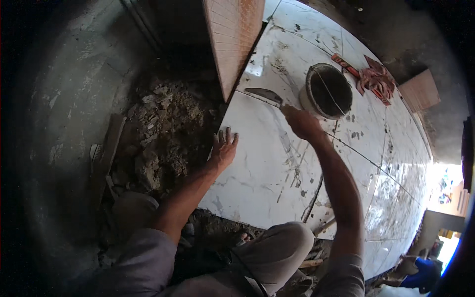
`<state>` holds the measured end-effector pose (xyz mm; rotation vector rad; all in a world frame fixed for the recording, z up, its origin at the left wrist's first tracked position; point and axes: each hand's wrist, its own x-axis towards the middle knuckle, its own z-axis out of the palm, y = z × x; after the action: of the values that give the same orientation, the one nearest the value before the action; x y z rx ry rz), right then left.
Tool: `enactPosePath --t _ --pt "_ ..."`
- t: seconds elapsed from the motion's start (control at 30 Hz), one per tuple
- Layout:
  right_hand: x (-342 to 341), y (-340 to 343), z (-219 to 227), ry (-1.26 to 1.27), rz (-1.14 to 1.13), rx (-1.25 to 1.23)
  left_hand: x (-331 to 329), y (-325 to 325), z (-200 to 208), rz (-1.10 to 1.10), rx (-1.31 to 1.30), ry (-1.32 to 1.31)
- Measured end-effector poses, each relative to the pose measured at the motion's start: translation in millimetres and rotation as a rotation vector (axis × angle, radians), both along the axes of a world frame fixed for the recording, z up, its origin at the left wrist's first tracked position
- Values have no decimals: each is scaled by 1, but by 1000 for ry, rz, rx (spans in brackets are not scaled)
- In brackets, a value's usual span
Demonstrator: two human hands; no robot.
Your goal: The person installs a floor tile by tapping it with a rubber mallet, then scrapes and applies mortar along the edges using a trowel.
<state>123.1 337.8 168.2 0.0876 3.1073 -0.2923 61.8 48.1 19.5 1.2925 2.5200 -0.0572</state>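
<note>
My right hand (304, 123) is closed around the handle of a trowel (266, 95). Its long, dark, pointed blade lies along a joint between white marbled tiles (277, 59), pointing left. Fingers spread, my left hand (226, 147) rests at the left edge of the near white tile (247, 168), holding nothing. Just beyond my right hand stands a bucket (306, 95) with a wire handle across its mouth; its inside is dark and grey, and I cannot make out how full it is.
Rubble and loose earth (170, 128) lie left of the tile edge, beside a grey wall (64, 99). A ribbed tile or board (232, 39) stands upright at the back. Behind the bucket are a red spirit level (345, 65) and a crumpled cloth (377, 81). Mortar spots mark the tiles.
</note>
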Motion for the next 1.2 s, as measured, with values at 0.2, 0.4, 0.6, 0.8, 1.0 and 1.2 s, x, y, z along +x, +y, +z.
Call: enactPosePath --t 0.2,0.4,0.6,0.8,1.0,1.2 --pt "-20 -24 -19 -198 -105 -111 -2 -2 1 19 -41 0" --pt "-55 -33 -7 -387 -97 70 3 11 4 -3 -15 19" --pt "-55 -36 -15 -407 -108 2 2 -2 -23 -11 -57 129" --pt "28 28 1 -492 -108 84 1 -4 8 -15 -63 87" --pt "59 47 -11 -509 -173 160 3 3 -2 -26 -134 13" --pt "87 83 2 -544 -227 92 0 7 12 -20 -33 85"
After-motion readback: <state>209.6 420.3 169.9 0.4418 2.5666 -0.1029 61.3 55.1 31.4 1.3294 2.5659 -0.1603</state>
